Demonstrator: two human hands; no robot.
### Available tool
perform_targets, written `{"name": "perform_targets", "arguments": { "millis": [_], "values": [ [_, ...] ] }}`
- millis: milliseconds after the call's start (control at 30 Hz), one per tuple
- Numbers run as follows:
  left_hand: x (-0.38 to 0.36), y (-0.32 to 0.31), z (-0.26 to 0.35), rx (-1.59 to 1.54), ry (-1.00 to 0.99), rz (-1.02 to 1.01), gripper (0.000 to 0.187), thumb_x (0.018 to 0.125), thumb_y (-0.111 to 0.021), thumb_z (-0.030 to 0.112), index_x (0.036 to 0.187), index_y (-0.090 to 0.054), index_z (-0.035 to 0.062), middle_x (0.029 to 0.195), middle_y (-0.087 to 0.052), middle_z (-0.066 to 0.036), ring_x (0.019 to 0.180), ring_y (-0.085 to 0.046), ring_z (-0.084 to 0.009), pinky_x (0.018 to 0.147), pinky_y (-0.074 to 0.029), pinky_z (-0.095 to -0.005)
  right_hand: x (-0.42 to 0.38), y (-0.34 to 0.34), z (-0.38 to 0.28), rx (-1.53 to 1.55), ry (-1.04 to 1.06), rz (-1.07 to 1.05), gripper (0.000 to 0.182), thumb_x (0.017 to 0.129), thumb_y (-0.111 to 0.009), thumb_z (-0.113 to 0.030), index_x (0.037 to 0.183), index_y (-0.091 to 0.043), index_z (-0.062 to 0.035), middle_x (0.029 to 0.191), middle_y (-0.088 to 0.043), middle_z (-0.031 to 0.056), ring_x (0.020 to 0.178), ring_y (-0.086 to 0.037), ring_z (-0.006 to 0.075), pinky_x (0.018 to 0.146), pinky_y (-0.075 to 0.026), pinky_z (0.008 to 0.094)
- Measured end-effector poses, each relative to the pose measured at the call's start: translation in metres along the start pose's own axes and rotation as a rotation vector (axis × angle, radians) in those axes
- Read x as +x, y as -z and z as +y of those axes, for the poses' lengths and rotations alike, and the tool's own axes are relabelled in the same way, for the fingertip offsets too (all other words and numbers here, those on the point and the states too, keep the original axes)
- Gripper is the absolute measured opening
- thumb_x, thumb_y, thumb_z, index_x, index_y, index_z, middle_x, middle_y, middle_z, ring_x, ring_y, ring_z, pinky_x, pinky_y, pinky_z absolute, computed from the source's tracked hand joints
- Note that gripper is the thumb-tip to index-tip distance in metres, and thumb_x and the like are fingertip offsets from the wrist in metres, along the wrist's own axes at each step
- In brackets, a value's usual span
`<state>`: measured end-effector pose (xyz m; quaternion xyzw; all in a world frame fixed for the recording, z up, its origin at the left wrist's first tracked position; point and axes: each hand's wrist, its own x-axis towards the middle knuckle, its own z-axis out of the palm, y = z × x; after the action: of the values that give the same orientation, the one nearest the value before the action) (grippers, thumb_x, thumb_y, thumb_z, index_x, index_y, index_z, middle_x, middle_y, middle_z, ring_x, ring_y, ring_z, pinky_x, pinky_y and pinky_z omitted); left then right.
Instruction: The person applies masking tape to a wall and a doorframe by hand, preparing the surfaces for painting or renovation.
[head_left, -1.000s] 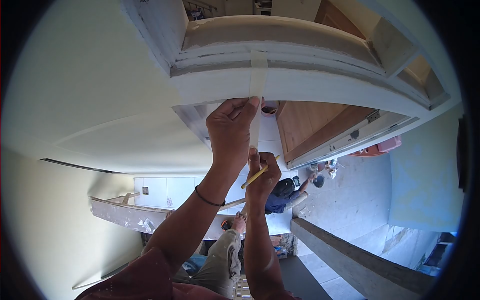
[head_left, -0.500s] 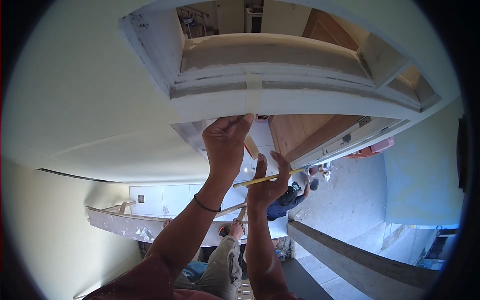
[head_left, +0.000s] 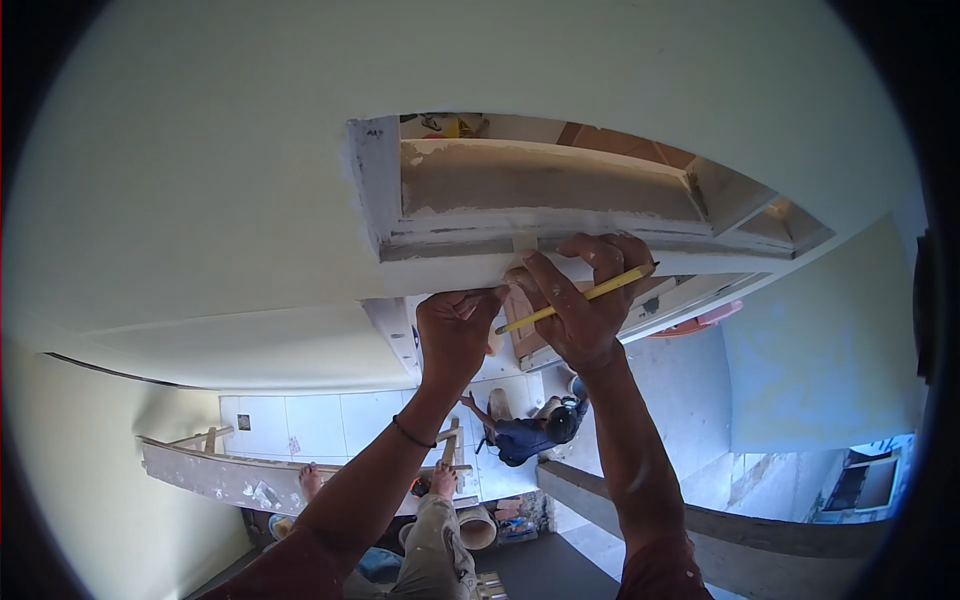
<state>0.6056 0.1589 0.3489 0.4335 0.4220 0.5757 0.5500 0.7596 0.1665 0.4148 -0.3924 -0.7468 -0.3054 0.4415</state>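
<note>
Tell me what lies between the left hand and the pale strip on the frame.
In the head view, fingertips of the right hand lie between the left hand and the strip.

Blue-shirted person below, round bucket, paint-spotted plank

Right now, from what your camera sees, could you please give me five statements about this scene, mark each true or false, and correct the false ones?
1. The right hand holds a yellow pencil. True.
2. The left hand hangs far below the ledge. False: the left hand is at the lower edge of the ledge.
3. Pale tape lies on the ledge. True.
4. Nobody else is in view. False: a person in a dark top is below.
5. A dark band is on the left arm. True.
</note>
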Motion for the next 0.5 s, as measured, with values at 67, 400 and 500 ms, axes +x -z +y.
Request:
{"name": "perform_targets", "arguments": {
  "millis": [67,400,500],
  "values": [
    [0.001,0.001,-0.002,-0.030,-0.011,-0.011,0.014,0.094,-0.075,0.006,0.103,-0.077,-0.0040,0.098,-0.079,-0.012,0.088,-0.072,-0.0106,0.079,-0.055,-0.0234,0.000,0.001,-0.005,0.037,-0.077,-0.051,0.037,0.069,-0.088,-0.031,0.104,-0.079,-0.0229,0.108,-0.060,0.0034,0.108,-0.051,0.0269,0.094,-0.034,0.0509],
    [0.001,-0.003,-0.006,-0.056,-0.030,0.009,0.016,0.093,-0.075,0.004,0.106,-0.077,-0.0048,0.100,-0.079,-0.012,0.096,-0.073,-0.0138,0.092,-0.054,-0.0273,0.011,0.011,-0.013,0.009,-0.229,-0.123,0.037,0.073,-0.088,-0.029,0.108,-0.082,-0.0198,0.101,-0.055,0.0048,0.107,-0.046,0.0263,0.091,-0.031,0.0462],
    [0.002,-0.002,-0.010,-0.069,-0.066,0.014,0.015,0.092,-0.075,0.004,0.104,-0.077,-0.0050,0.098,-0.079,-0.012,0.094,-0.073,-0.0133,0.090,-0.055,-0.0267,0.007,0.006,-0.016,0.014,-0.275,-0.059,0.033,0.072,-0.087,-0.030,0.105,-0.083,-0.0250,0.102,-0.055,0.0056,0.104,-0.048,0.0276,0.090,-0.031,0.0496]
  ]
}}
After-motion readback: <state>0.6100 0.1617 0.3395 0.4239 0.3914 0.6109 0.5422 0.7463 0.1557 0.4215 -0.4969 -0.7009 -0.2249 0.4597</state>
